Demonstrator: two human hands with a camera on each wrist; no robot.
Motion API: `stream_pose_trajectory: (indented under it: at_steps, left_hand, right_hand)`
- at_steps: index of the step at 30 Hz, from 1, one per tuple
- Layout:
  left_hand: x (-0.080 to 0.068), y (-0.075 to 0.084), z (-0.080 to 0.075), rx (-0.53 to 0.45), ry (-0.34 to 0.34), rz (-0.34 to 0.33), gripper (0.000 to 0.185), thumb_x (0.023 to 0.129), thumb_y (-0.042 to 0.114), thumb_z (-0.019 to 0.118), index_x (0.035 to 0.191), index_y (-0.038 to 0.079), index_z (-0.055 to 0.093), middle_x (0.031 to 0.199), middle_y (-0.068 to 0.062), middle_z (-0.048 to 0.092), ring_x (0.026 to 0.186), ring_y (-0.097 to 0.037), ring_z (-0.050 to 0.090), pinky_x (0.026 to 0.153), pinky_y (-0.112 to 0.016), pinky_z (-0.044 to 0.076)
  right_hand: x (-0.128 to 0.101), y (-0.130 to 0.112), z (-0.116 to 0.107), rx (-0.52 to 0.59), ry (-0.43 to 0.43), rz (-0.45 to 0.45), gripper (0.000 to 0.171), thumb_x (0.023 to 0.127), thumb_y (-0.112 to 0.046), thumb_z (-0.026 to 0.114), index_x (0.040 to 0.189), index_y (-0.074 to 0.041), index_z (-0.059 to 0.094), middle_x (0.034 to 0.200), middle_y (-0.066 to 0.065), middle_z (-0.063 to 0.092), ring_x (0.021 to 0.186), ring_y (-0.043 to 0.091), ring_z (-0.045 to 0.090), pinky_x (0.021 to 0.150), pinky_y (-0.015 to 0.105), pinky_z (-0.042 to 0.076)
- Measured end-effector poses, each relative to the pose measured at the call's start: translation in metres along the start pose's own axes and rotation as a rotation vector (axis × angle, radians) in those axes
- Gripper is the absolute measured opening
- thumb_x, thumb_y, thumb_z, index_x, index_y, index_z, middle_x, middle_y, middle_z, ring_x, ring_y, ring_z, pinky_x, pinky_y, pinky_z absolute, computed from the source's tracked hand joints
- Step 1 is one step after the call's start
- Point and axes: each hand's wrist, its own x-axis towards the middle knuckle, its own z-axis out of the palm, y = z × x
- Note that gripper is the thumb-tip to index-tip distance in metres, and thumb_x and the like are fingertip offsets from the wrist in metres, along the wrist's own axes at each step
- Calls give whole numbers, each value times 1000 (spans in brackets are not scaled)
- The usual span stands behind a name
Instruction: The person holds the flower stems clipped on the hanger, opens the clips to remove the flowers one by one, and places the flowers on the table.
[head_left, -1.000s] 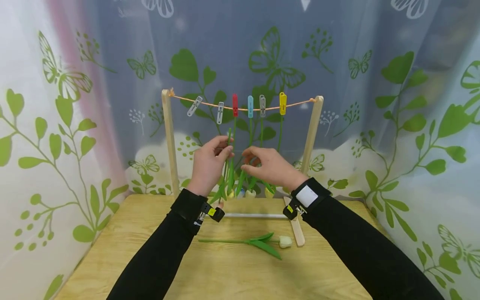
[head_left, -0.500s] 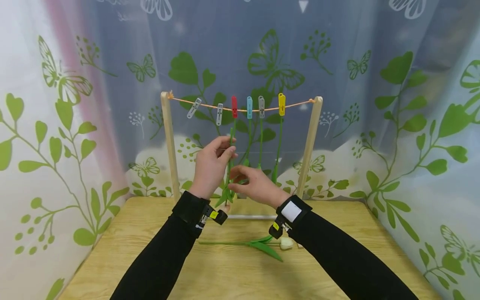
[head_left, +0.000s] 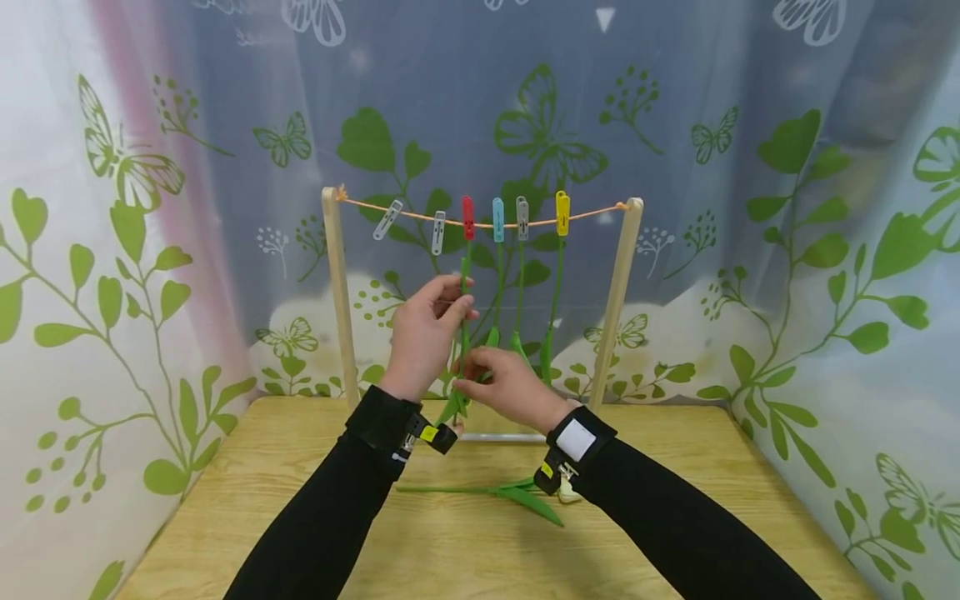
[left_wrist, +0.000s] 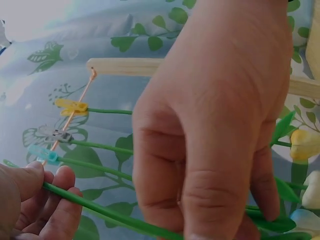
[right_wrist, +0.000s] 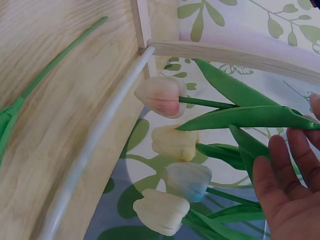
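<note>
My left hand pinches the upper stem of a pink tulip, which hangs head down with green leaves. Lower on that stem, by the leaves, my right hand grips it between thumb and fingers; the right wrist view crops the contact. The stem's tip stands just below the red clothespin. Several other tulips hang head down behind the hands, among them a yellow tulip and a pale blue tulip. In the left wrist view the right hand's back covers much of the stems.
An orange cord runs between two wooden posts. Two clear clothespins hang at its left; blue, grey and yellow clothespins hang right of the red one. Another tulip lies on the wooden table.
My right hand has moved left and down from the hanging tulips to the held stem. My left hand has shifted slightly right, bringing the stem tip nearer the red clothespin.
</note>
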Motion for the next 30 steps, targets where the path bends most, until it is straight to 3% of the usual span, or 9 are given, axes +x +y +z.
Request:
stream_pose_trajectory:
  at_steps: [3, 10, 15, 18, 21, 25, 30]
  left_hand:
    - [-1, 0, -1, -33, -1, -10, 38, 113, 20, 65, 150, 16, 63, 135, -13, 71, 114, -24, 75, 108, -31, 64]
    - [-2, -4, -5, -48, -5, -30, 36, 113, 19, 63, 149, 18, 62, 132, -13, 70, 116, -26, 73, 110, -33, 62]
    - [-3, -3, -8, -62, 6, -38, 35, 114, 18, 63, 148, 16, 62, 134, -16, 69, 118, -27, 72, 109, -35, 62]
    - [-3, -2, -10, -74, 11, -44, 36, 114, 18, 62, 149, 14, 59, 136, -15, 68, 120, -26, 72, 110, -34, 62]
    - [-2, -4, -13, -96, 31, -54, 35, 114, 19, 63, 148, 12, 58, 136, -16, 67, 121, -27, 72, 110, -32, 63]
    - [-2, -9, -18, -153, 47, -85, 35, 113, 19, 63, 146, 9, 56, 139, -22, 64, 124, -27, 72, 111, -30, 63]
    - [-4, -13, -25, -239, 41, -122, 33, 113, 19, 64, 141, 5, 55, 137, -20, 63, 128, -25, 71, 117, -32, 61]
  right_hand:
    - [-3, 2, 1, 2, 5, 6, 15, 110, -27, 71, 120, -16, 75, 112, 2, 75, 103, 16, 72, 95, 33, 67]
    - [-16, 10, 5, 33, 24, 79, 26, 111, -23, 69, 134, -11, 71, 125, 4, 75, 117, 21, 73, 106, 40, 66]
    - [-26, 13, 4, 64, 41, 104, 26, 112, -25, 69, 135, -15, 71, 127, 3, 74, 121, 22, 71, 110, 43, 64]
    - [-30, 12, 1, 84, 56, 107, 26, 112, -26, 69, 135, -16, 71, 125, 3, 75, 118, 21, 72, 107, 40, 65]
    - [-32, 12, -5, 104, 69, 124, 27, 111, -26, 70, 136, -15, 70, 123, 4, 74, 114, 21, 73, 93, 39, 70]
    - [-31, 14, -14, 58, 127, 134, 27, 109, -23, 73, 135, -16, 69, 120, 4, 74, 110, 21, 74, 82, 35, 69]
    - [-32, 17, -27, -70, 210, 64, 18, 107, -18, 75, 125, -14, 73, 116, 4, 76, 107, 21, 74, 91, 36, 68]
